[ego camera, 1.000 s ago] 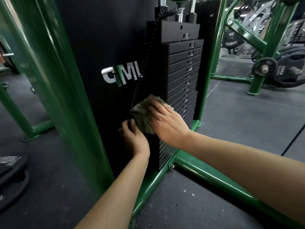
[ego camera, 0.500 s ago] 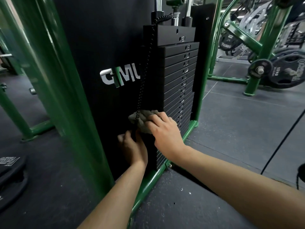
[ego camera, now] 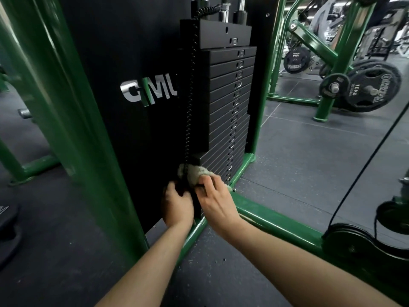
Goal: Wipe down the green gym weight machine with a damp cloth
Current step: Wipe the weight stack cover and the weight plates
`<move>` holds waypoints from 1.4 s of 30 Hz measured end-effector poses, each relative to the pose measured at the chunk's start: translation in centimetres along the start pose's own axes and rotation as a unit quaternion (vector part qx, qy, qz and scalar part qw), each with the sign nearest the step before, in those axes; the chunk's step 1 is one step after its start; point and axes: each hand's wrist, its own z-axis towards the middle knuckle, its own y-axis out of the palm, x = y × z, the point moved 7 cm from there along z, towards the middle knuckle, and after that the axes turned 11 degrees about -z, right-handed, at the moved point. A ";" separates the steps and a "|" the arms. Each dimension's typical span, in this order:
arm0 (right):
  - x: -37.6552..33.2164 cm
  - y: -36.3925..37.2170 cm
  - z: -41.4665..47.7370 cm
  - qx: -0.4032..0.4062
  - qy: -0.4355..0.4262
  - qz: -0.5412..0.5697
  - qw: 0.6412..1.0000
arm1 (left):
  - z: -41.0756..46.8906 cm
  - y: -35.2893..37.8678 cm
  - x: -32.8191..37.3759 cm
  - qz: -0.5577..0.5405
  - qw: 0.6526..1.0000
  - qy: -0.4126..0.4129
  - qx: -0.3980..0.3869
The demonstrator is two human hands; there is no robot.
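Observation:
The green weight machine point(ego camera: 66, 120) fills the left and centre, with a black side panel point(ego camera: 132, 52) and a black weight stack point(ego camera: 228, 103). A grey crumpled cloth point(ego camera: 194, 172) is pressed against the bottom plates of the stack's near corner, held under the fingers of my right hand point(ego camera: 215, 201). My left hand point(ego camera: 177, 204) grips the low edge of the black panel just left of the cloth, beside a coiled black cord point(ego camera: 190, 107) that runs down the stack's corner.
A green base rail point(ego camera: 278, 224) runs along the floor to the right toward a black pulley point(ego camera: 354, 242) with a cable. Another green machine with black plates point(ego camera: 371, 85) stands at the back right. Black plates point(ego camera: 6, 229) lie on the rubber floor at left.
My right hand has slid the cloth down the corner of the weight stack from mid-height to the lowest plates. The left hand moved down a little with it along the panel edge.

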 end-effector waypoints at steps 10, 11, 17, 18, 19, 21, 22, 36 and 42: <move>-3.9 8.3 -10.2 -0.208 0.204 0.247 0.924 | -0.6 -0.3 -1.9 0.047 0.997 0.063 0.004; -4.5 8.5 -10.5 -0.204 0.193 0.264 0.923 | -0.6 -0.2 -2.2 0.044 0.997 0.064 0.000; -10.2 11.1 -10.4 -0.230 0.064 0.324 0.916 | -1.5 -0.4 -2.9 -0.009 0.997 0.060 -0.052; -11.5 11.8 -10.6 -0.240 0.047 0.326 0.913 | -1.6 -0.6 -3.6 -0.004 0.997 0.058 -0.052; -12.6 12.3 -10.7 -0.242 0.030 0.327 0.913 | -1.9 -0.8 -4.2 0.004 0.997 0.053 -0.052; -14.3 12.1 -10.6 -0.231 0.014 0.351 0.907 | -2.6 -1.2 -6.0 0.016 0.998 0.041 -0.054; -14.4 11.4 -10.3 -0.221 0.016 0.375 0.900 | -3.0 -1.3 -6.9 0.018 0.998 0.035 -0.057; -9.8 15.2 -9.2 -0.232 -0.012 0.258 0.938 | -5.5 -1.5 -14.0 0.188 0.980 -0.034 -0.050; -12.8 11.3 -12.3 -0.161 -0.122 0.341 0.918 | -6.1 -1.7 -13.9 0.206 0.977 -0.049 -0.038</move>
